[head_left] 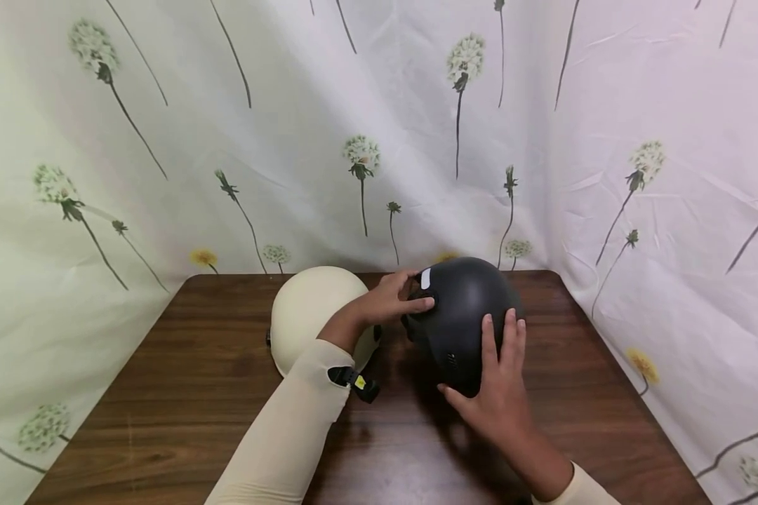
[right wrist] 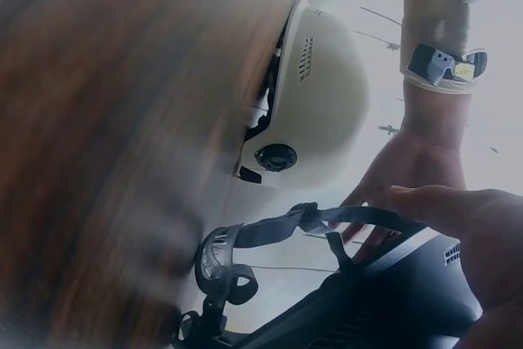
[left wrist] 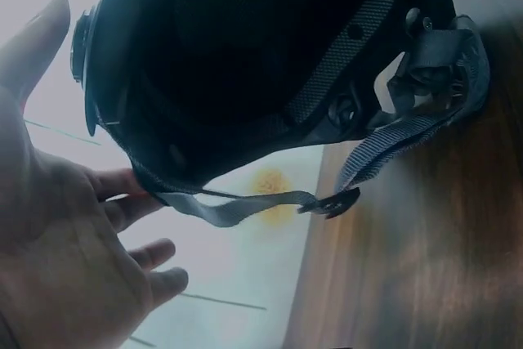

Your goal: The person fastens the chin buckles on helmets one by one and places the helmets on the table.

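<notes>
A black helmet is tilted at the right of the table, its open underside turned toward the left wrist view. My left hand holds its left edge, thumb on the outer shell near a white label and fingers behind the rim. My right hand grips the near right side, fingers spread over the shell and thumb at the lower edge. In the left wrist view, a grey chin strap hangs from the dark interior. A cream helmet rests to the left, partly behind my left forearm.
The brown wooden table meets a white curtain with dandelion prints at its back and sides. In the right wrist view, the cream helmet shows a round black fitting. A camera band circles my left wrist.
</notes>
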{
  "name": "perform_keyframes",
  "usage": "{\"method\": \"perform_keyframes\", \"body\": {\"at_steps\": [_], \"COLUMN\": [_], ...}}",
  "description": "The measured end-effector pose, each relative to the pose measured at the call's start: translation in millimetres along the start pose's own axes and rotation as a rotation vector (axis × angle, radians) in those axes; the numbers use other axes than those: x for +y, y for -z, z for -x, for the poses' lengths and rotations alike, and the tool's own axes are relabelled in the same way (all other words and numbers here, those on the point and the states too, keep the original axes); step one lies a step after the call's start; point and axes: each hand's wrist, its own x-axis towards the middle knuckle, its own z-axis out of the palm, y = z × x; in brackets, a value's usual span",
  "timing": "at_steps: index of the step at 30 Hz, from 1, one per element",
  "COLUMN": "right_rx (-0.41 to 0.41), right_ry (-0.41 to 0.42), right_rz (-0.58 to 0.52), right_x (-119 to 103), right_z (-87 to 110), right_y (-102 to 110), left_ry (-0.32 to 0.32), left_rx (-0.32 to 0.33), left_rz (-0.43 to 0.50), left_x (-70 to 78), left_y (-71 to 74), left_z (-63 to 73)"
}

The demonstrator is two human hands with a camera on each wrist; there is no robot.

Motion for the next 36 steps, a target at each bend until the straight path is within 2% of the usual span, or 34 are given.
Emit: {"method": "perform_keyframes", "body": {"at_steps": [2,5,9,11,15,21,27,32,36], "right_rx": [-0.015,-0.076,-0.162,-0.18,-0.19,-0.216,-0.215,-0.158,-0.172], "right_ry": [0.008,0.022,0.03,0.03,0.032,0.049,0.076,0.073,0.035], "right_rz": [0.015,0.065,0.14,0.16,0.173,0.179,0.148,0.055,0.032], "right_x": [0.2,0.0,-0.2,-0.1,1.5,2.9,1.1,1.5,2.6], "right_z": [-0.1,0.6,2.6,2.7,2.4,2.5,3.7,5.2,4.2], "right_y": [0.6,1.6,1.3,0.9,0.0,0.2,-0.4,-0.3,-0.4], "left_ry": [0.018,0.104,0.226,0.243,0.228,0.193,0.23,0.232,0.224], "left_rx": [0.01,-0.001,-0.026,-0.019,-0.006,-0.022,-0.015,-0.004,-0.003], "left_rz": [-0.074,-0.138,-0.115,-0.09,-0.08,-0.031,0.01,-0.091,-0.177], "left_x": [2.4,5.4,2.6,-0.8,-4.2,-8.7,-8.6,-10.6,-11.1], "left_y": [0.0,-2.6,-9.7,-13.1,-16.7,-16.3,-14.3,-13.8,-13.9], "left_z": [-1.0,-0.5,0.7,0.6,-0.5,-2.8,-0.1,-0.4,-1.1]}}
